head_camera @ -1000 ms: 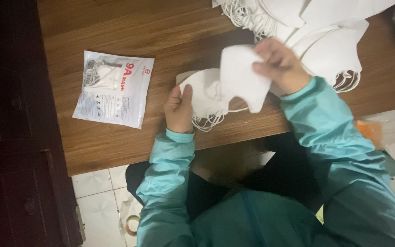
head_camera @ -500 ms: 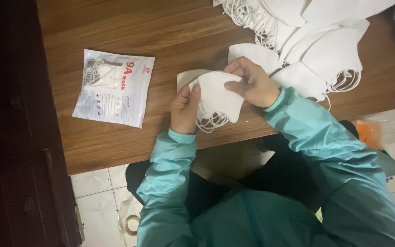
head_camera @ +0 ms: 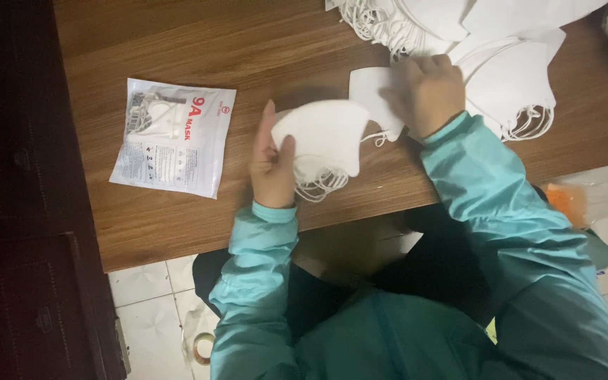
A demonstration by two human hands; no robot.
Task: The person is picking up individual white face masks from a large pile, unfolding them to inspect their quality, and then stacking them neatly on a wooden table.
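My left hand [head_camera: 270, 163] grips a small stack of folded white face masks [head_camera: 321, 141], thumb on top, with their ear loops hanging at the table's front edge. My right hand [head_camera: 425, 91] lies further right on a single white mask [head_camera: 369, 90], fingers curled over it, at the edge of a big heap of loose white masks [head_camera: 508, 63]. Both arms wear teal sleeves.
A sealed plastic mask packet [head_camera: 174, 137] lies flat on the brown wooden table [head_camera: 177, 42] to the left of my hands. Dark furniture [head_camera: 15, 176] stands along the left. White floor tiles [head_camera: 146, 317] and a tape roll [head_camera: 204, 346] show below the table edge.
My right hand set a mask onto the stack in my left hand, then moved right and up to the heap and landed on another mask. My left hand stayed on the stack.
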